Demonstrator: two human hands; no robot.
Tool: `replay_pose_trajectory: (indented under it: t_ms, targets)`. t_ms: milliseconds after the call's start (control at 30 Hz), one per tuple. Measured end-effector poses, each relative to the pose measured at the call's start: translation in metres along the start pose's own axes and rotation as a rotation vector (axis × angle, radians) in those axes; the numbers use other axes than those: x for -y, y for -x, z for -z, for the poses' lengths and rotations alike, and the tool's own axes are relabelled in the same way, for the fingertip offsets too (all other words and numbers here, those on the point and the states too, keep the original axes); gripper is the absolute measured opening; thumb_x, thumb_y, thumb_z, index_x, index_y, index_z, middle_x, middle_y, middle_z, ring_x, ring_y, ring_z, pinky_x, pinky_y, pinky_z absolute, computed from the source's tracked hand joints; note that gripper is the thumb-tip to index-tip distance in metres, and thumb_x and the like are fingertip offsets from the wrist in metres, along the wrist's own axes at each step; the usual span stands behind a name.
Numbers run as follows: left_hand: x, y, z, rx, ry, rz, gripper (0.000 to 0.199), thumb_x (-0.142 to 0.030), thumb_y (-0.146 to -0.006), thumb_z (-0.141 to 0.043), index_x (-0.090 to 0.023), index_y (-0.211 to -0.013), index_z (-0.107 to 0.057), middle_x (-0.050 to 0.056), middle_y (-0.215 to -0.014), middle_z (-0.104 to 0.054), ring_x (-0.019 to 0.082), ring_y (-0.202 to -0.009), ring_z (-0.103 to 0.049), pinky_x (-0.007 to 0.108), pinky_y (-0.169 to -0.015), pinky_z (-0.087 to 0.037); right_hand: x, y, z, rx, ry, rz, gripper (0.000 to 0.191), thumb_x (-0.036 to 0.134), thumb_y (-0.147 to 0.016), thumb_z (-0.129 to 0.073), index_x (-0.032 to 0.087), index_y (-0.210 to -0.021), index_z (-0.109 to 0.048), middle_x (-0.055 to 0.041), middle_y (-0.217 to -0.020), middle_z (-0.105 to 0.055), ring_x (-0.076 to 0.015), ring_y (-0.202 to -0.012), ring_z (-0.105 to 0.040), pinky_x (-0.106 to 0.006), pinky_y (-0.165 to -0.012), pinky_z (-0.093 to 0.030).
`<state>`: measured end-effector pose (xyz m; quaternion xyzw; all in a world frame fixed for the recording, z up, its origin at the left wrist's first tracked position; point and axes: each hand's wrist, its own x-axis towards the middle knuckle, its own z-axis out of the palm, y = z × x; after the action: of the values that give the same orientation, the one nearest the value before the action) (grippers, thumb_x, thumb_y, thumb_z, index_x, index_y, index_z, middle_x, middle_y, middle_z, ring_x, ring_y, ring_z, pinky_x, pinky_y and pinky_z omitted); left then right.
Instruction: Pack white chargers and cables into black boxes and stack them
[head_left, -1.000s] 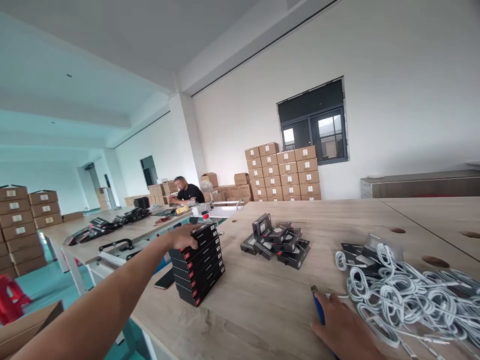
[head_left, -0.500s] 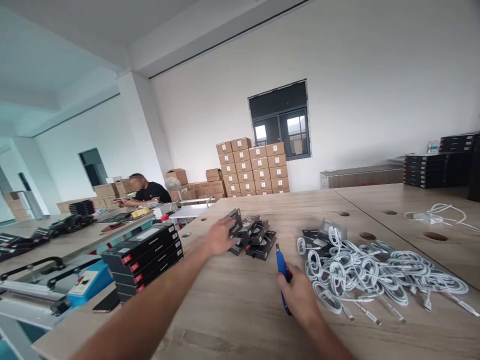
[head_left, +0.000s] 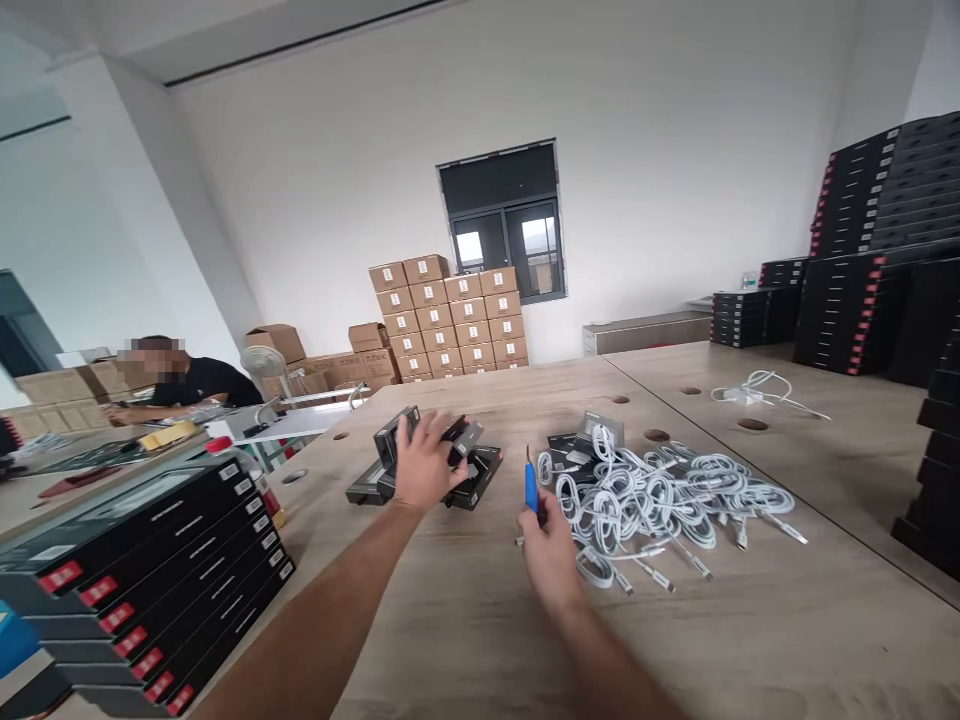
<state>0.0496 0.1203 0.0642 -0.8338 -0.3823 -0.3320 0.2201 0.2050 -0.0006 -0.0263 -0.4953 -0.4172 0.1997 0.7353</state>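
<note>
the left hand [head_left: 427,465] is over a loose pile of small black boxes [head_left: 477,484] on the pale wooden bench [head_left: 457,640], its fingers spread wide across the middle of the heap; whether they press on a box i cannot tell. the boxes lie at odd angles, some flat and one standing up on edge at about ten o'clock of that hand. at four o'clock from it, the right hand [head_left: 551,550] has its fingers closed around a blue tool [head_left: 531,490], the thin tip pointing to twelve o'clock. a heap of coiled white cables [head_left: 645,505] sits just beside the right hand, at two o'clock, and a dark flat pack [head_left: 568,450] lies at the heap's ten o'clock edge. a neat stack of larger black boxes [head_left: 202,555] with red labels stands at eight o'clock from the left hand, with a red-capped bottle [head_left: 220,446] behind it. taller stacks of black boxes [head_left: 847,310] rise at two o'clock from the right hand, and a white cord [head_left: 750,393] lies on the near side of them. far off at twelve o'clock, brown cartons [head_left: 450,320] are piled below a window [head_left: 504,235]; between nine and ten o'clock a person [head_left: 210,385] leans over another bench [head_left: 97,485].
</note>
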Motion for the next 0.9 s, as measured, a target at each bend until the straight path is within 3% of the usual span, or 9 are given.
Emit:
replay_pose_trajectory:
  t_ms: [133,233,333,400,500,633,700,800,900]
  targets:
    - [0.001,0.006,0.053,-0.076,0.409,0.267,0.028,-0.044,-0.080,-0.060,-0.019,-0.081,-0.074,0.011,-0.127,-0.068,0.032,-0.115,-0.063,0.044,-0.103,-0.047,0.013,-0.008,0.007,-0.024,-0.130,-0.138,0.041,0.053,-0.073,-0.067,0.021,-0.096,-0.057,0.0014,-0.079,-0.060,-0.0160,-0.065,-0.055,-0.029,-0.059,-0.048]
    - [0.001,0.022,0.078,0.124,0.900,0.602,0.038,-0.053,-0.077,-0.063,-0.017,-0.085,-0.075,0.010,-0.093,-0.077,0.032,-0.091,-0.070,0.039,-0.076,-0.054,0.026,-0.007,0.011,0.058,-0.182,-0.163,0.051,0.057,-0.067,-0.077,0.021,-0.097,-0.058,0.0003,-0.086,-0.063,-0.0135,-0.062,-0.053,-0.025,-0.049,-0.043]
    - [-0.001,0.043,0.078,0.225,1.327,0.885,0.043,-0.054,-0.071,-0.073,-0.013,-0.086,-0.073,0.010,-0.075,-0.075,0.027,-0.068,-0.069,0.034,-0.060,-0.051,0.033,0.000,0.010,0.156,-0.347,-0.300,0.054,0.046,-0.056,-0.089,0.021,-0.093,-0.059,0.0029,-0.079,-0.064,-0.0099,-0.052,-0.048,-0.022,-0.041,-0.036]
    - [-0.006,0.058,0.067,0.189,1.588,0.909,0.050,-0.061,-0.071,-0.073,-0.013,-0.086,-0.073,0.012,-0.079,-0.076,0.027,-0.070,-0.070,0.034,-0.061,-0.053,0.032,0.004,0.007,0.147,-0.445,-0.399,0.054,0.039,-0.049,-0.092,0.021,-0.088,-0.058,0.0057,-0.069,-0.060,-0.0086,-0.047,-0.045,-0.021,-0.039,-0.032]
    - [-0.022,0.081,0.042,0.094,2.012,0.701,0.066,-0.077,-0.072,-0.062,-0.017,-0.100,-0.072,0.014,-0.104,-0.076,0.032,-0.091,-0.072,0.040,-0.072,-0.058,0.029,0.010,0.002,0.083,-0.481,-0.467,0.052,0.043,-0.050,-0.090,0.022,-0.084,-0.056,0.0064,-0.063,-0.056,-0.0087,-0.046,-0.044,-0.021,-0.039,-0.032]
    - [-0.055,0.099,0.016,0.350,2.209,0.471,0.061,-0.067,-0.076,-0.068,-0.020,-0.115,-0.069,0.013,-0.113,-0.074,0.036,-0.100,-0.070,0.044,-0.072,-0.058,0.027,0.020,-0.005,0.096,-0.531,-0.547,0.048,0.045,-0.052,-0.089,0.022,-0.079,-0.058,0.0040,-0.070,-0.057,-0.0082,-0.052,-0.044,-0.020,-0.041,-0.035]
    - [-0.064,0.100,0.012,0.363,2.258,0.554,0.060,-0.067,-0.081,-0.063,-0.018,-0.114,-0.069,0.013,-0.109,-0.075,0.035,-0.102,-0.070,0.044,-0.077,-0.058,0.027,0.024,-0.007,0.111,-0.498,-0.549,0.045,0.044,-0.054,-0.090,0.022,-0.081,-0.061,0.0032,-0.072,-0.057,-0.0095,-0.056,-0.046,-0.020,-0.042,-0.036]
    - [-0.057,0.099,0.014,0.196,2.364,0.739,0.056,-0.063,-0.084,-0.060,-0.015,-0.110,-0.071,0.013,-0.106,-0.076,0.033,-0.105,-0.070,0.045,-0.090,-0.056,0.027,0.028,-0.003,0.156,-0.230,-0.466,0.041,0.056,-0.068,-0.079,0.024,-0.089,-0.064,-0.0003,-0.079,-0.062,-0.0140,-0.060,-0.051,-0.023,-0.042,-0.037]
    - [-0.038,0.103,0.019,0.096,2.430,0.872,0.048,-0.055,-0.085,-0.061,-0.014,-0.108,-0.071,0.013,-0.102,-0.077,0.031,-0.101,-0.071,0.046,-0.095,-0.054,0.027,0.030,0.005,0.280,0.167,-0.203,0.043,0.065,-0.086,-0.052,0.024,-0.093,-0.065,-0.0047,-0.083,-0.066,-0.0192,-0.065,-0.057,-0.030,-0.050,-0.045]
